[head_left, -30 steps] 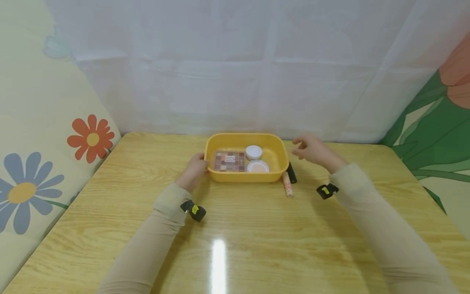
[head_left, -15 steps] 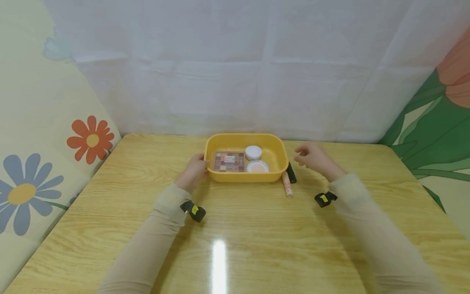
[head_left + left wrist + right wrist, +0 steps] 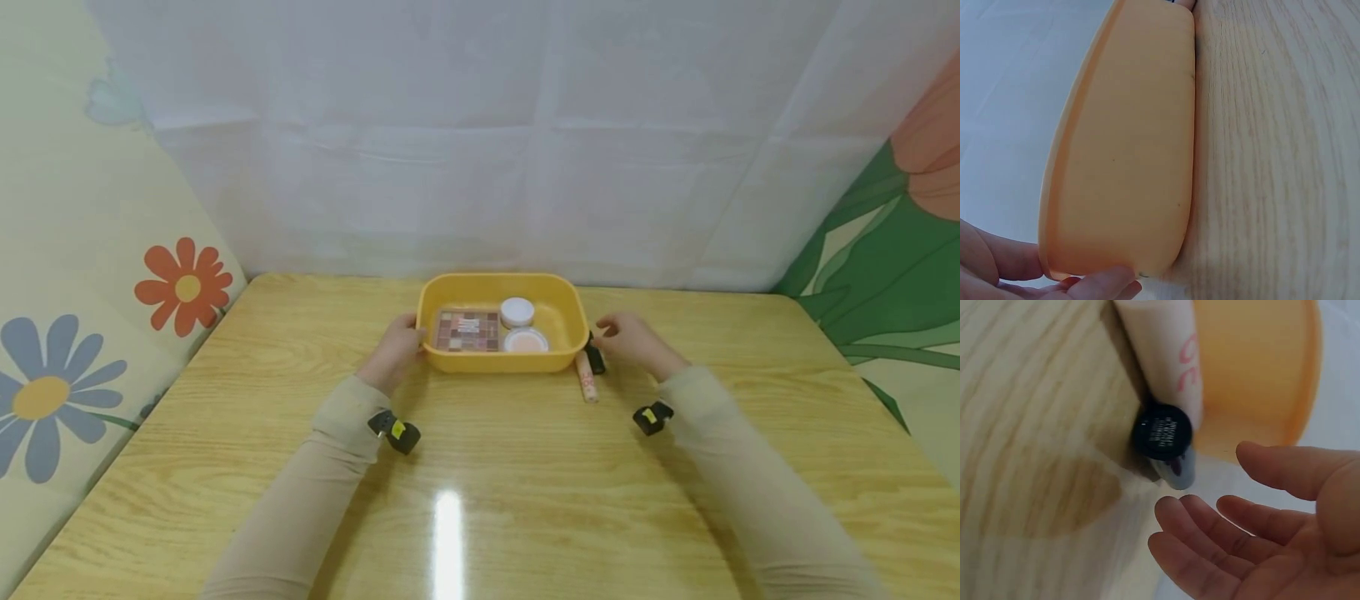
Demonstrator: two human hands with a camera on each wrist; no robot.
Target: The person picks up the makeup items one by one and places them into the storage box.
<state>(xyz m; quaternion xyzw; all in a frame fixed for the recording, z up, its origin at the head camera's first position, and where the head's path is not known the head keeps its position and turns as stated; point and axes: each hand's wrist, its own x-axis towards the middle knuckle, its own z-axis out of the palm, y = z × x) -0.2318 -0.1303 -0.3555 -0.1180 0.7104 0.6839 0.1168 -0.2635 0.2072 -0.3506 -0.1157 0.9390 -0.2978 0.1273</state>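
A yellow plastic basin (image 3: 495,362) stands near the table's far edge. My left hand (image 3: 392,357) holds its left end, thumb and fingers at the rim and end wall in the left wrist view. Inside lie a checkered makeup palette (image 3: 459,340), a round white-lidded jar (image 3: 517,310) and a round compact with a clear top (image 3: 526,340). My right hand (image 3: 641,343) reaches beside the basin's right end, fingers spread and nothing between them. Close to its fingertips lies a black-ended cosmetic tube (image 3: 1163,432), against a pale pink tube with red lettering (image 3: 1166,356).
The wood-grain table (image 3: 525,500) stretches out in front of the basin. Behind it hangs a white cloth (image 3: 480,150). Flower-printed panels (image 3: 67,208) flank the table at both sides. A small black camera is strapped to each wrist.
My right hand has moved down and slightly left, closer to the black-ended tube. The left hand and the basin have stayed where they were.
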